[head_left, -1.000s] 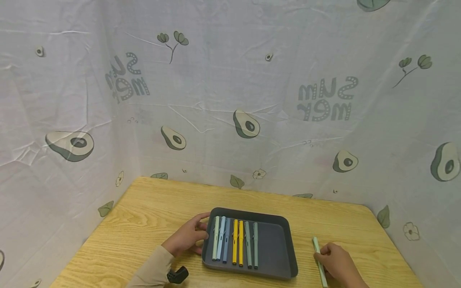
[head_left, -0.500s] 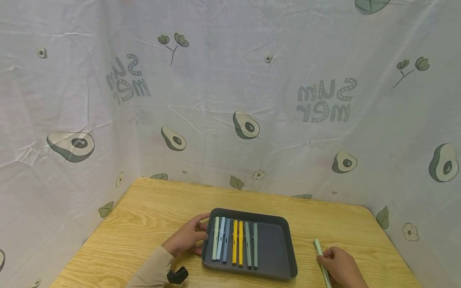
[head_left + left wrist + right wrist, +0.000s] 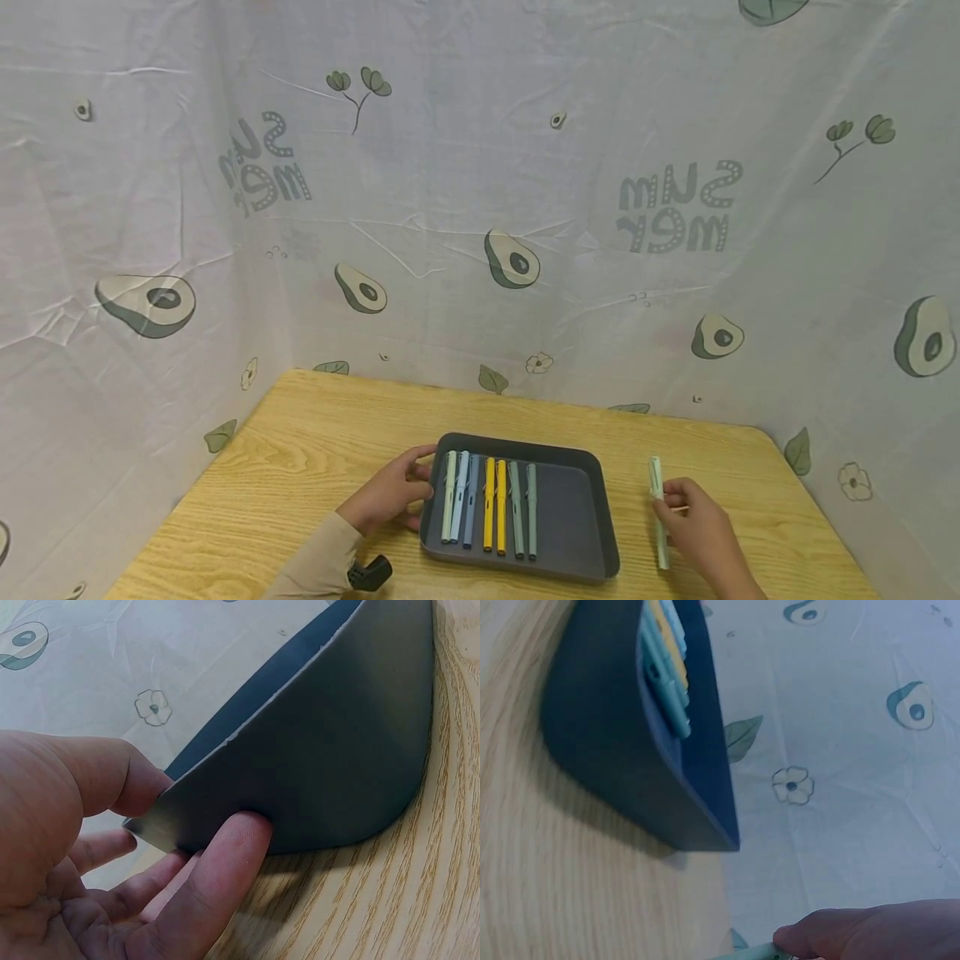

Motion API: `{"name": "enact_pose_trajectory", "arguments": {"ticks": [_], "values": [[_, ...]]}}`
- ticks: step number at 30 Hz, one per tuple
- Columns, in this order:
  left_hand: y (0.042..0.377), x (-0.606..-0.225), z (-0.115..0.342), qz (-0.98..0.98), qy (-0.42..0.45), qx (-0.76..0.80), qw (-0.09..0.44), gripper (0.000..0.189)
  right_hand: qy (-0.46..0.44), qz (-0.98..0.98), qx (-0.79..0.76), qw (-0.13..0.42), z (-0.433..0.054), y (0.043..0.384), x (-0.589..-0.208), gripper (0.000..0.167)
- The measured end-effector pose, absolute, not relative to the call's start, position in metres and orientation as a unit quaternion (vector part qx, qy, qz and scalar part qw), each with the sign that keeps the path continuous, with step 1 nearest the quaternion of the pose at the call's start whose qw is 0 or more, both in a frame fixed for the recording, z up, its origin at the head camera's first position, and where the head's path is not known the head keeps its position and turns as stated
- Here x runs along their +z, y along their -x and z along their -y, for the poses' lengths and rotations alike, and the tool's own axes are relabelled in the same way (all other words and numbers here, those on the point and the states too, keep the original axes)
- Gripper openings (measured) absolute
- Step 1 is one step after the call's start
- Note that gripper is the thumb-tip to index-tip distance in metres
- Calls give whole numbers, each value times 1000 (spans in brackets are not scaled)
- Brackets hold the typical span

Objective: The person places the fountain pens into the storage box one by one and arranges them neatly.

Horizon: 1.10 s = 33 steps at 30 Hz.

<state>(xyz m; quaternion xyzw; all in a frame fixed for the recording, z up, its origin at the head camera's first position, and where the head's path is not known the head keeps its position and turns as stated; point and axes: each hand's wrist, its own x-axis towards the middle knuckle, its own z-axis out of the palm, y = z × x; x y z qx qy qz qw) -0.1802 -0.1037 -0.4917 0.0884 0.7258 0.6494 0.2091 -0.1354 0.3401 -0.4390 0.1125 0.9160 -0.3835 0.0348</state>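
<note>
My left hand [image 3: 390, 493] holds the left side of a dark grey tray [image 3: 572, 565]. In the left wrist view, fingers [image 3: 232, 859] lie against the tray's outer wall and another digit is at its rim. Inside the tray, pens lie side by side: a pale green pen [image 3: 449, 500], a light blue pen [image 3: 461, 500], a darker blue pen [image 3: 471, 504], two yellow pens [image 3: 502, 508] and two grey-green pens [image 3: 532, 512]. Right of the tray, my right hand [image 3: 697, 525] pinches another pale green pen [image 3: 656, 475], clip end pointing away from me. The right wrist view shows only part of that pen.
A wooden table [image 3: 337, 425] is under the tray. Around its back and sides hangs a pale curtain [image 3: 435, 183] printed with avocados and flowers. A black curved piece [image 3: 370, 573] is at my left wrist. Bare tray floor shows right of the pens.
My right hand has moved away from me with the pale green pen. The pen now points more straight ahead and its clip shows. The left hand and tray stay put.
</note>
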Motion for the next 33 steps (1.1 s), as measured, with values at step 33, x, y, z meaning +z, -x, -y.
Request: {"name": "enact_pose_trajectory", "arguments": {"ticks": [33], "values": [[179,-490,103,-730,-83,646,207,69,-77,-878,-473,1,-262,143,-428,47]]}}
